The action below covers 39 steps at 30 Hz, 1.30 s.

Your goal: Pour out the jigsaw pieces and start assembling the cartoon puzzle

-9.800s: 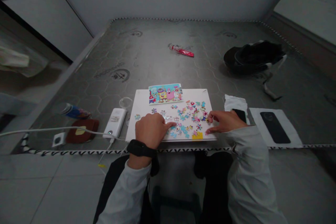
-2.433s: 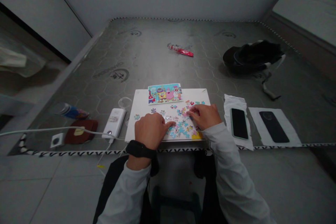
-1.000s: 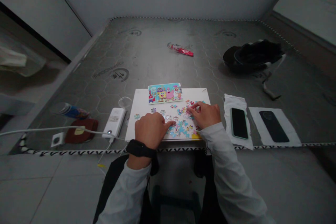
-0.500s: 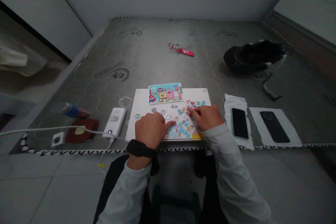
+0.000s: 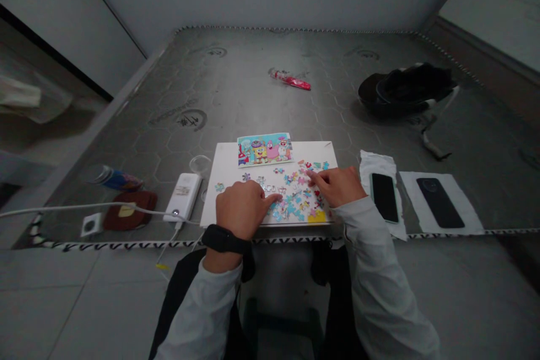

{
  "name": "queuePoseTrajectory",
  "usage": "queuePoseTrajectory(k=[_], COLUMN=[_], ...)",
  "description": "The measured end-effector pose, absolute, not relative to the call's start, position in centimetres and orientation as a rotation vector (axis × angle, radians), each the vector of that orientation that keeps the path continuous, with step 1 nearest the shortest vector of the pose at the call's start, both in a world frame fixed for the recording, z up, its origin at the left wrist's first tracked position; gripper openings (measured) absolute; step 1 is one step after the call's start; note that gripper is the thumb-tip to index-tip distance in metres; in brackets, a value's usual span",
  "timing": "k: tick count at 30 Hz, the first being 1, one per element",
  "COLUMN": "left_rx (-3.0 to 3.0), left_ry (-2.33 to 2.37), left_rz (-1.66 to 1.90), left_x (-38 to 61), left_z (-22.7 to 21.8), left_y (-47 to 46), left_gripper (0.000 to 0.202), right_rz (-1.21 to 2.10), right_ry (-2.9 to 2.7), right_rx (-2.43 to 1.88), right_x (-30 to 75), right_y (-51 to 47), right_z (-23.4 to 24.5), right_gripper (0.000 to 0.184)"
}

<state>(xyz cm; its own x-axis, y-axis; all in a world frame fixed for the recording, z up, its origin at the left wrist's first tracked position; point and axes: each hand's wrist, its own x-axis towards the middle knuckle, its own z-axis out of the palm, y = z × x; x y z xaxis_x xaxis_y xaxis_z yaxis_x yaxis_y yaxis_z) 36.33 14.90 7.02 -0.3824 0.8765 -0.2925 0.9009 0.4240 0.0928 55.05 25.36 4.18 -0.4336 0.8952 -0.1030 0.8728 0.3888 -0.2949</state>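
Note:
A white board (image 5: 228, 164) lies at the near edge of a grey mattress, with several small coloured puzzle pieces (image 5: 295, 197) scattered on it and a cartoon reference picture (image 5: 265, 149) at its far edge. My left hand (image 5: 242, 208), with a black watch on the wrist, rests curled on the board, its forefinger stretched onto the pieces. My right hand (image 5: 340, 185) lies over the right side of the pieces, fingers pinched together at a piece I cannot make out.
Two dark phones (image 5: 383, 197) (image 5: 439, 202) lie on white cloths to the right. A white power bank (image 5: 183, 196) with cable, a brown pouch (image 5: 126, 211) and a can (image 5: 113, 178) sit to the left. Farther off lie a red packet (image 5: 291, 80) and a black helmet (image 5: 407, 90).
My right hand came in from the board's right edge over the pieces, then shifted slightly right again. My left hand has stayed put.

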Motion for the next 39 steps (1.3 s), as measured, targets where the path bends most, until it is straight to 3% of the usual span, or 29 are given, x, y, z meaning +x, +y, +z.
queuePoseTrajectory(k=[6,12,17,22,32,39], left_rx=[1.554,1.549,1.553,1.545,1.574,1.569], left_ry=[2.394,2.380,2.382,2.377,2.378,2.383], left_rz=[-0.116,-0.128,-0.152,-0.163,-0.168,-0.166], left_x=[36.3,36.2,36.2,36.2,36.0,36.0], left_z=[6.9,6.9,7.2,7.1,6.8,6.7], left_y=[14.9,15.0,14.9,14.9,14.9,14.9], left_gripper=[0.057,0.054,0.055,0.055,0.057,0.056], right_rz=[0.377,0.519,0.377,0.449,0.592,0.505], right_ry=[-2.551,-2.540,-2.458,-2.476,-2.596,-2.538], right_rx=[-1.666,-1.630,-1.700,-1.724,-1.564,-1.632], right_x=[55.7,56.4,57.4,57.9,57.6,57.9], right_y=[25.8,26.0,26.5,26.8,26.9,26.7], right_z=[4.5,4.4,4.4,4.1,3.1,3.7], right_gripper=[0.039,0.045,0.043,0.020,0.007,0.018])
